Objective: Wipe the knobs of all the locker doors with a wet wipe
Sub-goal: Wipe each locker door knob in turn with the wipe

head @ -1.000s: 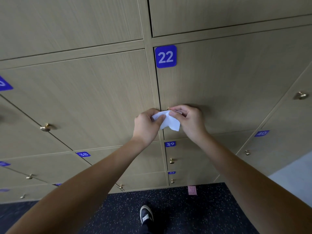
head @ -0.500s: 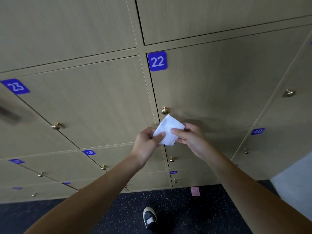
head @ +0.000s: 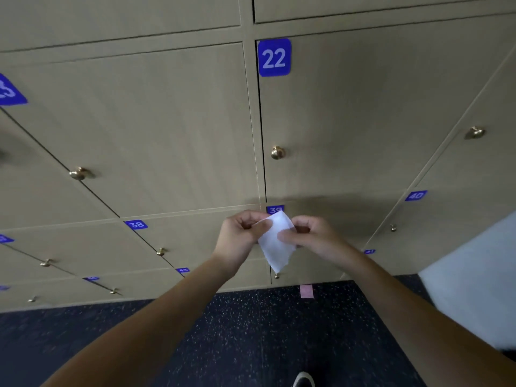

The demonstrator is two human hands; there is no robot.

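Note:
A white wet wipe [head: 276, 244] hangs between my two hands in front of locker 39. My left hand [head: 241, 236] pinches its upper left edge and my right hand [head: 312, 236] pinches its right side. The brass knob of locker 22 [head: 277, 152] is bare, well above both hands. Other brass knobs show on the door to the left [head: 78, 173], on the door to the right [head: 474, 132] and on the lower rows [head: 160, 251]. The knob of locker 39 is hidden behind the wipe and my hands.
Beige locker doors with blue number plates, such as 22 [head: 274, 57], 38 [head: 136, 224] and 40 [head: 416, 195], fill the wall. Dark speckled floor [head: 251, 331] lies below, with a pink tag [head: 306, 291] and my shoe tip [head: 303, 381]. A pale wall [head: 474, 275] stands at the right.
Both hands came off the knob of locker 22 and moved down with the wipe to locker 39's level. The wipe now hangs unfolded between them.

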